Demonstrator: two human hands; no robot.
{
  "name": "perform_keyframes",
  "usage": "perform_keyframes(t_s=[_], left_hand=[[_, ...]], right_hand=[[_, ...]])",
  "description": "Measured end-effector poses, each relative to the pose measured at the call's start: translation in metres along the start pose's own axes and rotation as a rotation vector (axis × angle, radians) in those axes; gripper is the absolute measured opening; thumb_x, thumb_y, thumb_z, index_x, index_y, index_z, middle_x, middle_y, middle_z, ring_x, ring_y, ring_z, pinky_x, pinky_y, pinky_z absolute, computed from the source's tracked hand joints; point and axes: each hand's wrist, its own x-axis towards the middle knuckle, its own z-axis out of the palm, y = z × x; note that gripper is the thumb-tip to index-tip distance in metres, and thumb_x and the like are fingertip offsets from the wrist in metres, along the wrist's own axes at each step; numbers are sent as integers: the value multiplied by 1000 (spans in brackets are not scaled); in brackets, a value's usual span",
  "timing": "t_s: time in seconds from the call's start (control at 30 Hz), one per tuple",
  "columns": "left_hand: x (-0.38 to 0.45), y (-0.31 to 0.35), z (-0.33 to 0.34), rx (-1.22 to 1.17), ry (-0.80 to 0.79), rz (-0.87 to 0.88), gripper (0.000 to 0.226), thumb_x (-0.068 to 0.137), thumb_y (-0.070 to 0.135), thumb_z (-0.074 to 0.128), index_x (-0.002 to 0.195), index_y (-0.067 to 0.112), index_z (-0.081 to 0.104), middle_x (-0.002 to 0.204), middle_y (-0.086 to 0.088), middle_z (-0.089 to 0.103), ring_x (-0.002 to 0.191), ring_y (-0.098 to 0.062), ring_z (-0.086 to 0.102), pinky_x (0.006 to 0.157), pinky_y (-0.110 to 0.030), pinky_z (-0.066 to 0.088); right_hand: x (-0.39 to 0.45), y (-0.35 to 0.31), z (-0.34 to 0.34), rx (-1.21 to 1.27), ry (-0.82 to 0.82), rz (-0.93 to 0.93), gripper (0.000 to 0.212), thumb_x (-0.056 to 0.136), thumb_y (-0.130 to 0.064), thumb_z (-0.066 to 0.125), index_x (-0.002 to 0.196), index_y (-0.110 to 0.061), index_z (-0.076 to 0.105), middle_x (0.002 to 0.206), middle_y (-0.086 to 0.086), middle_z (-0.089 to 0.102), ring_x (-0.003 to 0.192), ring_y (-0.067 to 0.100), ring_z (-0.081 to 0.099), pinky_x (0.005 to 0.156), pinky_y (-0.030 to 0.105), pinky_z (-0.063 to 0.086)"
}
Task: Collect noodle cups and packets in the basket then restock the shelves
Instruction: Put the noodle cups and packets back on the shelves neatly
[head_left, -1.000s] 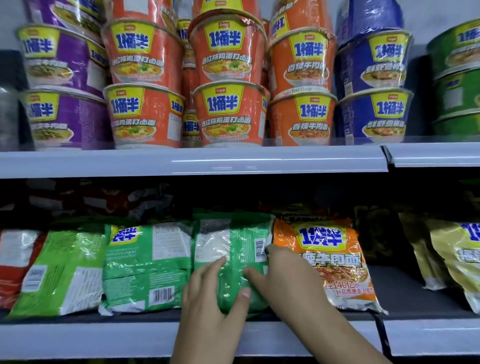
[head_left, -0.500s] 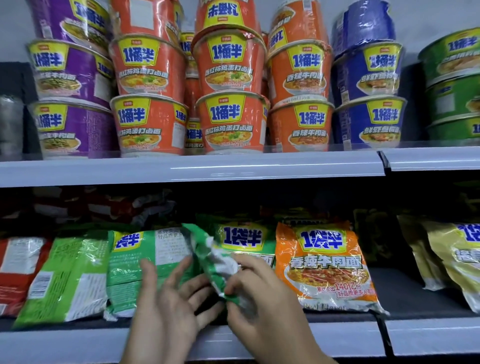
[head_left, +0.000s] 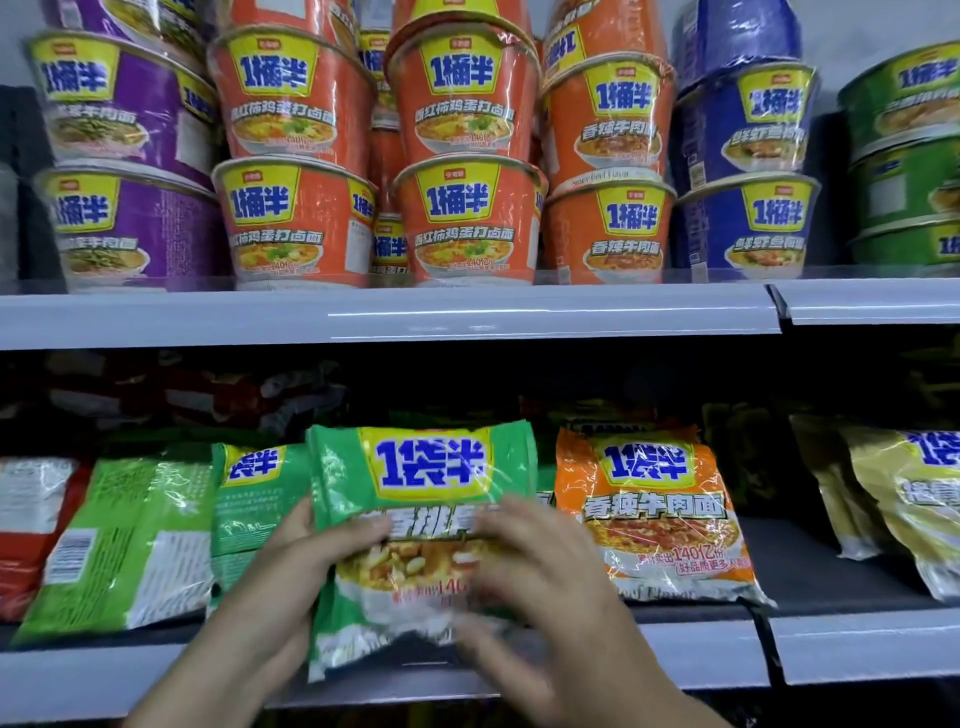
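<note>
A green noodle packet (head_left: 421, 483) is held face-forward in front of the lower shelf (head_left: 857, 649). My left hand (head_left: 291, 566) grips its left edge, thumb across the front. My right hand (head_left: 545, 577), blurred, grips its right side over the picture. Behind it lie other green packets (head_left: 156, 540) turned back-side out and an orange packet (head_left: 654, 509) to the right. Noodle cups (head_left: 291, 223) in purple, red-orange, orange, blue and green are stacked on the upper shelf (head_left: 415, 317). No basket is in view.
Yellow packets (head_left: 914, 499) lean at the right of the lower shelf, with a bare dark stretch (head_left: 795, 561) between them and the orange packet. A red packet (head_left: 26, 519) sits at the far left. More dark packets lie in shadow at the back.
The green packet lay back-side out on the shelf, was twisted round between both hands, and now faces forward with its label showing, lifted slightly toward me.
</note>
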Motion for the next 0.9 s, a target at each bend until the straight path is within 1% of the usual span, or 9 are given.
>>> perform_keyframes(t_s=[0.07, 0.17, 0.23, 0.3, 0.33, 0.43, 0.53, 0.63, 0.9], left_hand=[[13, 1, 11, 22, -78, 40, 43, 68, 2, 69, 106, 17, 57, 89, -7, 77, 70, -22, 72, 58, -27, 55], [33, -15, 20, 315, -94, 121, 45, 76, 14, 76, 117, 22, 57, 99, 2, 76, 86, -19, 73, 64, -29, 56], [37, -29, 25, 589, -36, 258, 71, 83, 24, 76, 141, 37, 36, 132, 17, 59, 102, -9, 67, 79, -29, 54], [33, -38, 29, 823, 59, 458, 106, 86, 27, 73, 149, 53, -8, 151, 21, 18, 134, -3, 34, 100, -30, 41], [30, -41, 29, 951, 80, 605, 109, 87, 28, 71, 147, 54, -16, 157, 17, 5, 139, -4, 20, 105, -32, 36], [35, -59, 24, 1308, 87, 1021, 76, 92, 42, 57, 155, 32, 16, 164, -9, -2, 150, -28, 4, 117, -47, 24], [43, -69, 21, 1540, -59, 962, 77, 91, 73, 31, 155, 30, 24, 165, -9, 3, 151, -32, 1, 117, -50, 8], [54, -76, 13, 1600, -88, 896, 91, 83, 85, 28, 156, 32, 17, 165, -4, 2, 151, -28, 4, 116, -46, 7], [55, -75, 10, 1574, -132, 888, 94, 83, 85, 31, 156, 28, 16, 165, -3, 1, 152, -25, 2, 117, -43, 6]], right_hand=[[16, 9, -6, 182, -5, 399, 40, 83, -61, 59, 116, -41, 50, 142, -33, 28, 140, -10, 20, 112, 27, 23], [26, 23, 5, 275, 45, 672, 59, 90, -51, 61, 140, -42, 30, 149, -28, 19, 139, -8, 18, 113, 20, 24], [28, 23, 14, 277, 8, 763, 72, 93, -36, 63, 149, -37, 18, 156, -21, 13, 143, 0, 16, 118, 28, 23], [24, 22, 22, 240, -33, 810, 78, 94, -28, 63, 153, -36, 12, 160, -18, 7, 147, 4, 10, 117, 26, 17], [22, 22, 24, 236, -37, 820, 80, 94, -26, 63, 153, -37, 10, 161, -18, 6, 147, 3, 8, 116, 24, 15], [23, 24, 23, 287, 4, 891, 89, 89, -23, 69, 154, -35, 9, 156, -16, 16, 142, 6, 20, 115, 26, 24], [31, 30, 19, 429, 85, 1034, 86, 85, -31, 73, 152, -30, 20, 138, -9, 34, 128, 8, 36, 103, 29, 38], [36, 32, 18, 544, 25, 1119, 75, 86, -38, 71, 148, -27, 30, 135, -6, 42, 120, 10, 44, 96, 28, 42], [38, 31, 26, 436, -117, 1092, 93, 92, -51, 57, 157, -25, -4, 164, -10, -1, 149, 16, 16, 114, 34, 27]])
